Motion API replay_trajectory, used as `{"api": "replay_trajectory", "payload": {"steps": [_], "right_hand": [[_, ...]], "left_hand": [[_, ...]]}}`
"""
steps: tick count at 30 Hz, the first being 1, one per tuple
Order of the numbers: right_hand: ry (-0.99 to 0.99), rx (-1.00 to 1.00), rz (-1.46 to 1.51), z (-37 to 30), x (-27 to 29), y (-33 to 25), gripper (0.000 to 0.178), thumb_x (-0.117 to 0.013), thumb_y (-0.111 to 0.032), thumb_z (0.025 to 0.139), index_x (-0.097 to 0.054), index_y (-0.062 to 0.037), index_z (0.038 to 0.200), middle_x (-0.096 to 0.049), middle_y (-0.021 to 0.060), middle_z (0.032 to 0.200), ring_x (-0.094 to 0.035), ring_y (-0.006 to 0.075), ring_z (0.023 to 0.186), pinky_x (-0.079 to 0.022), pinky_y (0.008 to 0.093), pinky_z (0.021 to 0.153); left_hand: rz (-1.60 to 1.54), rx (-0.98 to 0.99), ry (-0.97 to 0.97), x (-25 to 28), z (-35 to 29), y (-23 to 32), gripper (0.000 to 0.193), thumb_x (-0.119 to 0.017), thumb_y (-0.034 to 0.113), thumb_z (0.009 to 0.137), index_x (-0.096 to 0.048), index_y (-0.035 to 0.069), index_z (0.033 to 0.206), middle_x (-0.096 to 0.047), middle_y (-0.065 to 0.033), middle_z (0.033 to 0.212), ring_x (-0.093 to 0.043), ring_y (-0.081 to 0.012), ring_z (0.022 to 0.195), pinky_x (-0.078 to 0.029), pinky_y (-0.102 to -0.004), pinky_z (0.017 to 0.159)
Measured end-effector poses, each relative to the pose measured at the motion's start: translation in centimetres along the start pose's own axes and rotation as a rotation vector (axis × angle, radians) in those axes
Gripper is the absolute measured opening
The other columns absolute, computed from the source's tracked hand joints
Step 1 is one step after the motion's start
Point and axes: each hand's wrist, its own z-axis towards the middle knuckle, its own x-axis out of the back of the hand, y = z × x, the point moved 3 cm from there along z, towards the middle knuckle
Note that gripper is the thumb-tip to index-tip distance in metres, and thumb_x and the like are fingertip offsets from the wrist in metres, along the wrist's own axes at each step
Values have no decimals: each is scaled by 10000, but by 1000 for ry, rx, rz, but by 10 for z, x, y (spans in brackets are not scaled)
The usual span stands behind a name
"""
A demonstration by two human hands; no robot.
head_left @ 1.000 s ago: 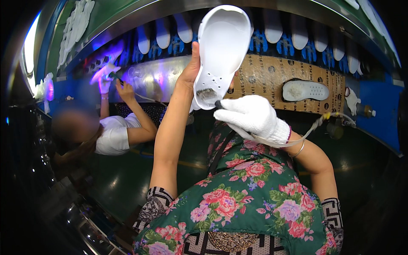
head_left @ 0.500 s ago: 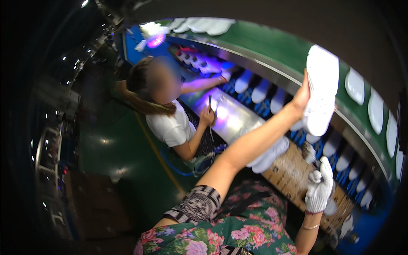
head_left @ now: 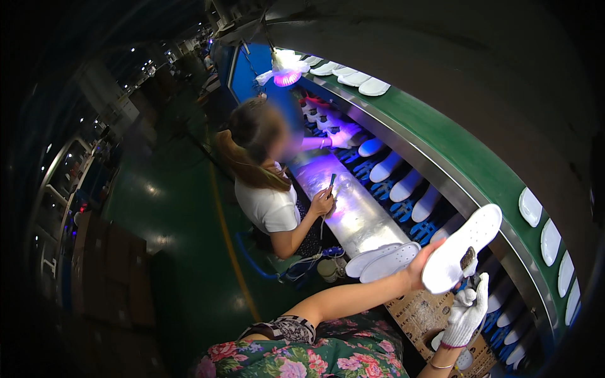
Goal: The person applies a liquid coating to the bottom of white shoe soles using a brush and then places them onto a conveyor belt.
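At the right of the view, the bare left hand (head_left: 421, 268) holds a white sole (head_left: 463, 247) up by its lower end, fingers wrapped round that end, the sole tilted with its far tip toward the green conveyor (head_left: 454, 151). Half a second ago the sole stood higher and nearer the right edge, almost upright against the conveyor; now it sits lower and lies more slantwise, and the whole scene has swung so that the co-worker (head_left: 268, 189) appears further right and larger. The left forearm runs from the flowered sleeve at the bottom edge up and rightward, nearly straight, to the sole. The gloved right hand (head_left: 467, 312) is just below the sole, wrist at the bottom edge, fingers pointing up and pinching a small brush (head_left: 467, 258) whose dark head rests on the sole's face; earlier this hand hung lower, apart from the sole. Two more white soles (head_left: 384, 259) lie side by side on the shiny bench (head_left: 353, 208) just left of the left hand. Beyond them the co-worker sits bent over the bench under violet light, one hand holding a thin tool.
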Motion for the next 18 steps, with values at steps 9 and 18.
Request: {"api": "replay_trajectory", "payload": {"steps": [9,18], "right_hand": [[-18,302,-750,-37,-1,-19,175,-599,-26,834,-676,47,973,-628,50,853,-489,70,639,-390,214,591],[-188,812,-1225,-50,-27,-31,202,-737,36,732,-702,25,931,-692,111,891,-649,185,765,-515,282,697]], "left_hand": [[-274,189,-15,65,-43,-74,698,-515,534,861,-443,79,1384,-545,-153,1331,-556,-350,1174,-426,-541,1006],[1,68,390,57,-50,-87,862,-518,747,789,-459,102,1359,-584,-115,1248,-589,-279,1113,-478,-457,969]]}}
